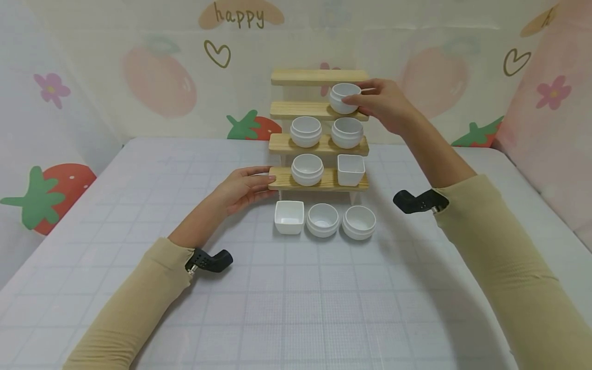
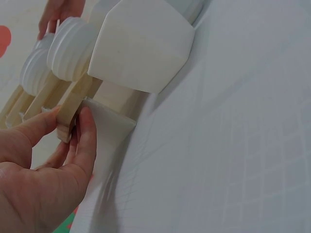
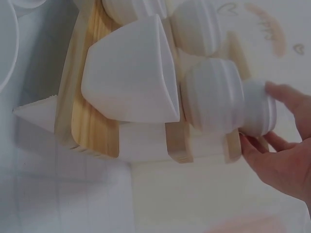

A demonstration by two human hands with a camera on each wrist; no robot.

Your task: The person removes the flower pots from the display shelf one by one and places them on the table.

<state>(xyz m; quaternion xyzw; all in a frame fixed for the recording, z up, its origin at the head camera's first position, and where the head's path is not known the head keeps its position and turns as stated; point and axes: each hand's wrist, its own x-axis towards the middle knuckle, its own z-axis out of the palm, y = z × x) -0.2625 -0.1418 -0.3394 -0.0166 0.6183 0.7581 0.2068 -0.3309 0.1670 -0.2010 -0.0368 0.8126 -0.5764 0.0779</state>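
Observation:
A stepped wooden display stand [image 1: 319, 77] with several shelves is at the back of the table. My right hand [image 1: 384, 103] grips a round white bowl [image 1: 344, 105] at the right end of its second shelf from the top, thumb on the near side. My left hand [image 1: 245, 189] pinches the left end of the lowest shelf [image 2: 73, 102], thumb above and fingers beneath. On the shelf below the gripped bowl sit two round white bowls [image 1: 306, 132]. The lowest shelf carries a round bowl [image 1: 307, 170] and a square white bowl [image 3: 126, 73].
In front of the stand, a square bowl [image 1: 289, 218] and two round bowls [image 1: 322, 221] stand in a row on the table [image 1: 300, 308], which has a checked cloth. Behind rises a printed wall covering [image 1: 296, 46]. Each sleeve has a black wrist device [image 1: 215, 261].

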